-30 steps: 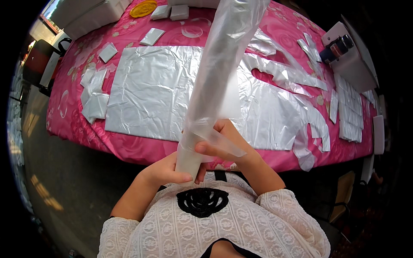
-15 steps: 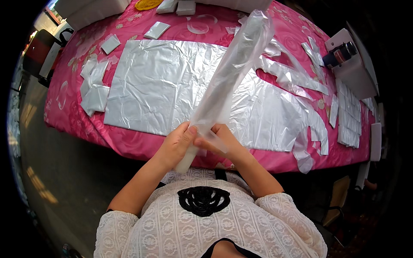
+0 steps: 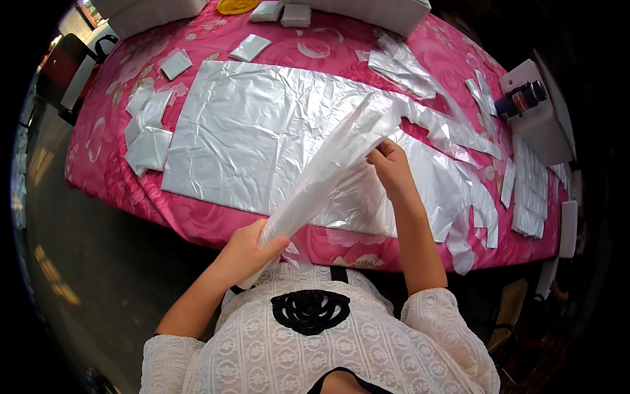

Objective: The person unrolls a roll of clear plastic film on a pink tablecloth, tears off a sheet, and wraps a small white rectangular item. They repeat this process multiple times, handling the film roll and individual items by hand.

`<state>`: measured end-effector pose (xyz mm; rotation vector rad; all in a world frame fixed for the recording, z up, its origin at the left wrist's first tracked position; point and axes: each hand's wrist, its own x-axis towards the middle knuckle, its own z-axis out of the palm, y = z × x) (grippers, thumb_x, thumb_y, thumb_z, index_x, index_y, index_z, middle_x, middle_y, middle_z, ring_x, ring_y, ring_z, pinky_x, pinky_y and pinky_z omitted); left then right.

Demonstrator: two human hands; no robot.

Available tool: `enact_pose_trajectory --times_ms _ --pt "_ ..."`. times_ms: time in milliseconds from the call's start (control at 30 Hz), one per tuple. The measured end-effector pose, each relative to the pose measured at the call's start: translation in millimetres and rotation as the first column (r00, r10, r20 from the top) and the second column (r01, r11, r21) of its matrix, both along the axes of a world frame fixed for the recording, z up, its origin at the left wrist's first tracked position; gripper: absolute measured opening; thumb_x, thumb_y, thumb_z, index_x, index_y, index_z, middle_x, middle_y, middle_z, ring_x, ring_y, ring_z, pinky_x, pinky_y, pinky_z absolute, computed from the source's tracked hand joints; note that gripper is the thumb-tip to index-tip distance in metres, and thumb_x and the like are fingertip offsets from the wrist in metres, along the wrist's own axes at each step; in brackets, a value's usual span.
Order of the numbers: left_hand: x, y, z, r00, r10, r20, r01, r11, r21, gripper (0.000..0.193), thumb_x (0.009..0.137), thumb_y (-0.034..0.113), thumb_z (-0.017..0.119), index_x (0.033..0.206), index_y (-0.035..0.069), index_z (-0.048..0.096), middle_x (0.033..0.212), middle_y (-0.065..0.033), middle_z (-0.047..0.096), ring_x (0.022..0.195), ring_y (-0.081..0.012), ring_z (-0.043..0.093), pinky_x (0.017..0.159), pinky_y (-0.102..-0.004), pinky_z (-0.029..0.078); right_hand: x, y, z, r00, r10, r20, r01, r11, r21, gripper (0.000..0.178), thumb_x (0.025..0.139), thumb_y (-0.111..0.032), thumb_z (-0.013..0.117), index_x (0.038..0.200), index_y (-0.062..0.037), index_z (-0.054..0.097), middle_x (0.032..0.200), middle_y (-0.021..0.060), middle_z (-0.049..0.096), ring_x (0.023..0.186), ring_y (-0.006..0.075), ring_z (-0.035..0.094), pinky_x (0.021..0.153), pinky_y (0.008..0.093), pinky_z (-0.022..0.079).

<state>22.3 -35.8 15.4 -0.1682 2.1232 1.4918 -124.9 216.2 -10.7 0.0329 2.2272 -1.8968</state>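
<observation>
A long, translucent plastic bag (image 3: 321,164), gathered lengthwise into a strip, slants from my body up over the table. My left hand (image 3: 251,249) is wrapped round its lower end, with a short tail sticking out below the fist. Farther out, my right hand (image 3: 392,164) pinches the edge of the strip near its upper end, fingers closed. Beneath lies a large flat stack of silvery-white plastic bags (image 3: 230,131), the handle-shaped cutouts at its right end. The strip hides part of the stack's middle.
Small folded plastic packets (image 3: 152,148) lie at the left. More folded bundles (image 3: 528,190) sit at the right, near a dark bottle (image 3: 522,98) and a white foam box (image 3: 545,131). Loose strips (image 3: 403,69) lie at the back. A pink flowered cloth (image 3: 105,171) covers the table.
My right hand has left my left hand and moved up and right along the bag. The bag's upper end has come down and its strip has opened wider. My left hand has shifted slightly nearer me.
</observation>
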Motion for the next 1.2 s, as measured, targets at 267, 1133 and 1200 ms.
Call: enact_pose_trajectory --times_ms 267,1133,1200 --pt "21.2 0.2 -8.5 0.99 -0.083 -0.114 0.073 0.993 -0.091 0.038 0.081 0.029 0.06 0.101 -0.002 0.054 0.088 -0.0197 0.06 0.082 -0.033 0.059 0.074 -0.0381 0.045 -16.1 -25.4 21.0 0.917 0.077 -0.391 0.124 0.878 0.463 0.062 0.075 -0.041 0.068 0.116 0.0027 0.052 0.113 0.0171 0.052 0.091 0.0241 0.056 0.082 0.0334 0.045" --pt "19.0 -1.8 -12.1 0.995 -0.102 0.001 0.102 0.992 -0.079 0.038 0.084 0.029 0.058 0.105 -0.003 0.054 0.091 -0.0164 0.061 0.085 -0.026 0.059 0.077 -0.0341 0.045 -25.6 38.1 -22.3 0.974 -0.166 -0.153 0.185 0.976 0.114 0.033 0.081 -0.023 0.066 0.105 -0.002 0.061 0.071 -0.0005 0.056 0.062 0.0056 0.049 0.056 0.0208 0.04" --pt "18.7 -0.7 -12.1 0.995 -0.1 0.009 0.101 0.991 -0.085 0.038 0.084 0.029 0.058 0.106 -0.002 0.053 0.092 -0.0166 0.061 0.085 -0.026 0.059 0.077 -0.0341 0.045 -29.0 39.7 -26.4 0.973 -0.173 -0.152 0.188 0.978 0.093 0.031 0.082 -0.023 0.065 0.104 -0.0015 0.061 0.071 0.0003 0.057 0.061 0.0057 0.049 0.056 0.021 0.041"
